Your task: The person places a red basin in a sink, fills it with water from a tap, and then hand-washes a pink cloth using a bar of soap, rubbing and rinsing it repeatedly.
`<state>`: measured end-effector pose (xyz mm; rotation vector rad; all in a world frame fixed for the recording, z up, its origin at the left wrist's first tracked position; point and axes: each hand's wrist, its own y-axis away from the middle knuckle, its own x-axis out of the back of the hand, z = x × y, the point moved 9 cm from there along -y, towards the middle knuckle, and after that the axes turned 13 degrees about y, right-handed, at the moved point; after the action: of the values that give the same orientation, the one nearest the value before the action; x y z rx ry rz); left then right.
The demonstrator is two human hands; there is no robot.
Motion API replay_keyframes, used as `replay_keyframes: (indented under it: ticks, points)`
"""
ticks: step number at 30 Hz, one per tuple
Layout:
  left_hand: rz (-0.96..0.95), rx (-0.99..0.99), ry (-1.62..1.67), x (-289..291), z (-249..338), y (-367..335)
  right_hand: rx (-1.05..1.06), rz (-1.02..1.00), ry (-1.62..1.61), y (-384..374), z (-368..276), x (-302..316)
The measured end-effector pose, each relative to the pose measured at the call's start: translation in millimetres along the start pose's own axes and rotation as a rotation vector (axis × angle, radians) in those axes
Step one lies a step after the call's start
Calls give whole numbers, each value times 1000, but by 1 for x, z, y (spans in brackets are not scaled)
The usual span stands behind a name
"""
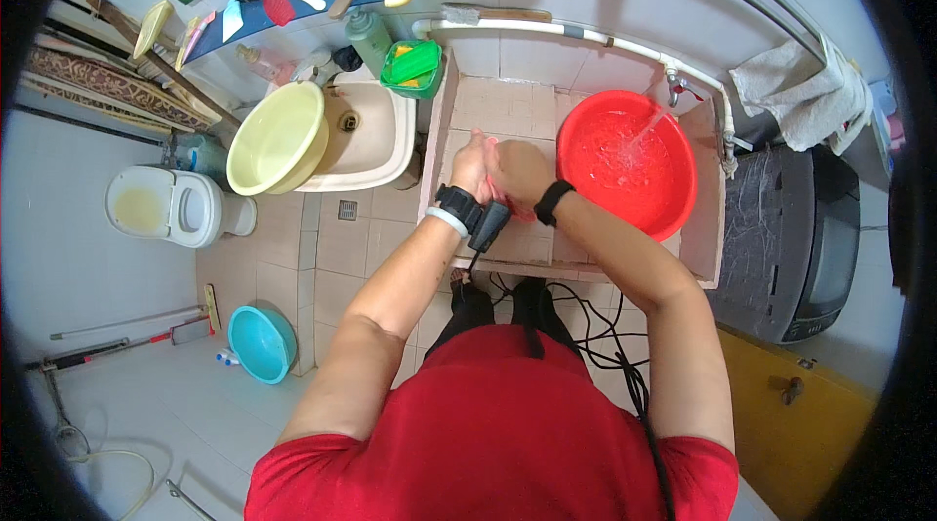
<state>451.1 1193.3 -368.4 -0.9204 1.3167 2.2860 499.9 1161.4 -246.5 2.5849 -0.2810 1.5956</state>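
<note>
Over the tiled trough, my left hand and my right hand are close together, closed around a pink cloth. Most of the cloth is hidden by the fingers, and a bit of it hangs below my right hand, which is slightly blurred. Just right of the hands, a red basin stands in the trough, holding water. A stream from the tap runs into it. I wear a black watch and a white band on the left wrist, a black band on the right.
The trough's rim runs in front of my legs. Left of it are a sink with a pale yellow basin and a green box. An old television stands at right. Black cables trail beside my legs.
</note>
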Motion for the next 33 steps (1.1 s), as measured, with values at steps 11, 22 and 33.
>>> replay_keyframes:
  ticks: [11, 22, 33]
  points:
    - [-189, -1, -149, -34, 5, 17, -435, -59, -782, -9, 95, -36]
    - [-246, 79, -723, 27, -10, 30, -315, 50, -1206, -40, 131, -23]
    - [-130, -704, -1536, 69, -23, 48, -323, -219, 229, -12, 166, -150]
